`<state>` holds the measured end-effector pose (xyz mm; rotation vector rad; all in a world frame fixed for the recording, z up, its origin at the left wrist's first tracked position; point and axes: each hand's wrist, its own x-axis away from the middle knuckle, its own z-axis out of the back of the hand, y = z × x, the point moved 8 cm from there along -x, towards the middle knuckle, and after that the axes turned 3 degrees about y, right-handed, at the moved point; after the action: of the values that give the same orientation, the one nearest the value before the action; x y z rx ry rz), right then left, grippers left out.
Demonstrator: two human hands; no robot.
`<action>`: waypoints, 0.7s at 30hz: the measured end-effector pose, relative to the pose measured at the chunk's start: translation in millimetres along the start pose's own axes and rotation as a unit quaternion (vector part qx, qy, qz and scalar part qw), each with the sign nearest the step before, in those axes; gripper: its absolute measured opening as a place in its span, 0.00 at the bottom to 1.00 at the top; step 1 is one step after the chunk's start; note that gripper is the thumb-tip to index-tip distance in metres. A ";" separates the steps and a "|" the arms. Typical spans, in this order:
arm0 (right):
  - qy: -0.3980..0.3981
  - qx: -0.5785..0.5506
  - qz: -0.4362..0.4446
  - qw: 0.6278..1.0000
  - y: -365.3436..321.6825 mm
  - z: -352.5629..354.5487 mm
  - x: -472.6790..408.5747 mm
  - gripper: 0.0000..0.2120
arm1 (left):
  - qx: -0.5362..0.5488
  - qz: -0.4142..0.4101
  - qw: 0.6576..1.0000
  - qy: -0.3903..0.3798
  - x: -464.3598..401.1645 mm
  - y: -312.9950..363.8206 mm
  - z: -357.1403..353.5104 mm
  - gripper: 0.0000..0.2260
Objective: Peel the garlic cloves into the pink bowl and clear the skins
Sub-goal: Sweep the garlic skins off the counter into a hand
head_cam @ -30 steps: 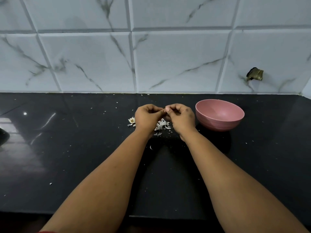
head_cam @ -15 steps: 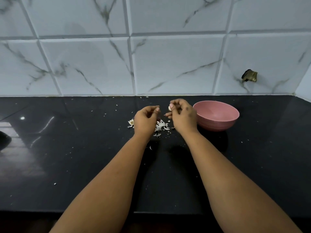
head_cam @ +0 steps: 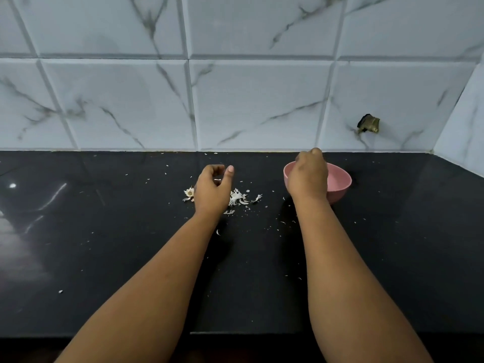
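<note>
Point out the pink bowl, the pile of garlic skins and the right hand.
pink bowl (head_cam: 340,183): head view, on its right outer wall.
pile of garlic skins (head_cam: 237,198): head view, on the white flakes right of the left wrist.
right hand (head_cam: 308,176): head view, on its back.

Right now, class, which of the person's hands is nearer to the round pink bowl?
Right. The right hand is over the round pink bowl; the left hand is apart, over the garlic skins.
</note>
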<state>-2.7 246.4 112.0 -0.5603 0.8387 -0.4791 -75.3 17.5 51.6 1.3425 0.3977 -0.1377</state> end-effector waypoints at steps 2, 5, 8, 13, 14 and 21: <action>-0.021 -0.005 0.019 1.000 -4.9 -4.2 3.4 0.18 | -0.005 -0.002 1.000 -0.012 -1.9 -2.8 -3.1 0.18; 0.012 0.010 0.109 0.994 -25.2 -4.5 7.4 0.20 | -0.016 -0.012 1.000 -0.001 -3.1 -2.9 -3.5 0.21; 0.097 -0.016 0.226 0.969 -50.1 1.3 17.3 0.15 | -0.056 -0.019 0.998 0.024 -14.0 1.5 10.7 0.22; 0.053 -0.035 0.307 0.949 -74.3 -13.3 39.8 0.07 | -0.072 -0.006 0.975 0.212 -40.7 -4.6 99.0 0.04; 0.021 -0.038 0.302 0.952 -72.2 -23.1 41.9 0.09 | -0.051 0.024 0.973 0.225 -42.1 -15.2 108.2 0.07; -0.295 0.090 0.124 0.943 -22.6 -113.0 59.8 0.40 | -0.278 0.086 0.945 0.149 -51.2 -59.9 114.8 0.20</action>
<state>-61.8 163.2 31.9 -0.3889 0.2780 -0.1352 -119.0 -113.6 34.5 0.8289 0.5238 0.3110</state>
